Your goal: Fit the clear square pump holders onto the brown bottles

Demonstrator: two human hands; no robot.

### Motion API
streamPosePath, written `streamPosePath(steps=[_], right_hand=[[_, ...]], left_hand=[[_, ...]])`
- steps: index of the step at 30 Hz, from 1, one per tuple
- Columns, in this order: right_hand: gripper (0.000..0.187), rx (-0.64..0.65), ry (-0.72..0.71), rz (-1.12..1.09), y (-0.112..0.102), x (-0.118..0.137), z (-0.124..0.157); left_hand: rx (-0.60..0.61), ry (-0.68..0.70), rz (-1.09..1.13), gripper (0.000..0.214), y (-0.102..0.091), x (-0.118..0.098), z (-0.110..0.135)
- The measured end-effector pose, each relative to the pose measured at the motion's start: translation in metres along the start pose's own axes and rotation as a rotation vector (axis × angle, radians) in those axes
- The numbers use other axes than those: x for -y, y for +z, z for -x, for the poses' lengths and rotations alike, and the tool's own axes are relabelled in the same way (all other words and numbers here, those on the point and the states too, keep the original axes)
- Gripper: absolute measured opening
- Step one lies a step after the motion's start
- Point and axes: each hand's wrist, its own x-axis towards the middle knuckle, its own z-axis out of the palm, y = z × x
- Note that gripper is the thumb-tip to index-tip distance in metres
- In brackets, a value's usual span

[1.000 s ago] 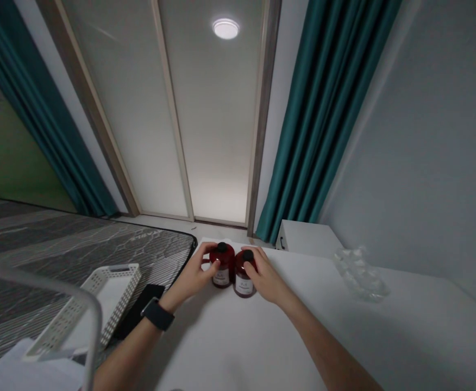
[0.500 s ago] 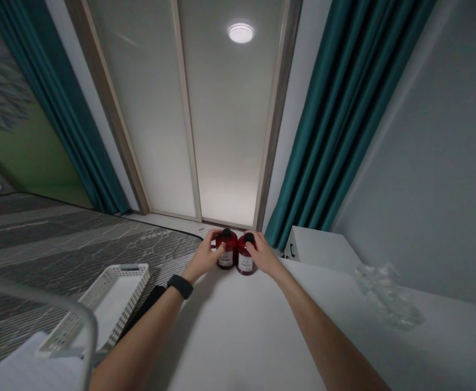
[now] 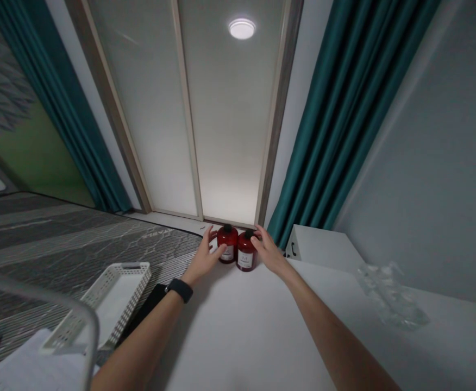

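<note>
Two dark red bottles with black caps and white labels stand upright side by side at the far end of the white table point(image 3: 246, 331). My left hand point(image 3: 204, 262) is at the outer side of the left bottle point(image 3: 227, 239), fingers spread and thumb at its label. Beside the right bottle point(image 3: 245, 255) is my right hand point(image 3: 271, 255), its fingers apart and its thumb close to the bottle's shoulder. Whether the thumbs still touch the bottles I cannot tell. A dark watch point(image 3: 180, 289) is on my left wrist.
A white perforated basket point(image 3: 140, 279) lies to the left, with a black object partly behind my forearm. Crumpled clear plastic point(image 3: 395, 298) lies on the table's right side. A white cabinet point(image 3: 323, 244) stands beyond it. A grey curved tube point(image 3: 93, 331) crosses the lower left.
My fingers have loosened and spread away from the two bottles. My right hand has shifted slightly to the right. The bottles stay side by side.
</note>
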Motion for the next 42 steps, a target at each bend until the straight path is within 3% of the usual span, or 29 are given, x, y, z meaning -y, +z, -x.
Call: streamPosePath(steps=[2, 4, 6, 9, 14, 27, 37, 42], right_hand=[[0.064, 0.001, 0.008, 0.001, -0.006, -0.008, 0.010], [0.074, 0.024, -0.032, 0.055, -0.009, -0.016, 0.022], [0.083, 0.038, -0.065, 0.168, -0.010, -0.022, 0.034], [0.095, 0.069, -0.067, 0.298, -0.006, -0.025, 0.045], [0.102, 0.143, -0.053, 0.370, 0.007, -0.022, 0.042], [0.107, 0.129, 0.002, 0.312, 0.025, -0.035, 0.020], [0.083, 0.160, -0.007, 0.282, 0.037, -0.034, 0.005], [0.083, 0.156, 0.027, 0.290, 0.043, -0.033, 0.001]], left_hand=[[-0.007, 0.009, -0.162, 0.092, 0.000, 0.012, 0.008], [-0.009, 0.036, -0.382, 0.098, 0.000, 0.023, 0.013], [0.000, 0.014, -0.571, 0.089, 0.001, 0.032, 0.015], [0.033, -0.011, -0.671, 0.071, 0.003, 0.037, 0.014], [0.037, -0.016, -0.666, 0.056, 0.008, 0.038, 0.010], [-0.039, -0.021, -0.463, 0.047, 0.005, 0.045, 0.004], [-0.098, -0.097, -0.224, 0.043, -0.002, 0.057, -0.002], [-0.119, -0.115, -0.153, 0.051, -0.002, 0.058, -0.001]])
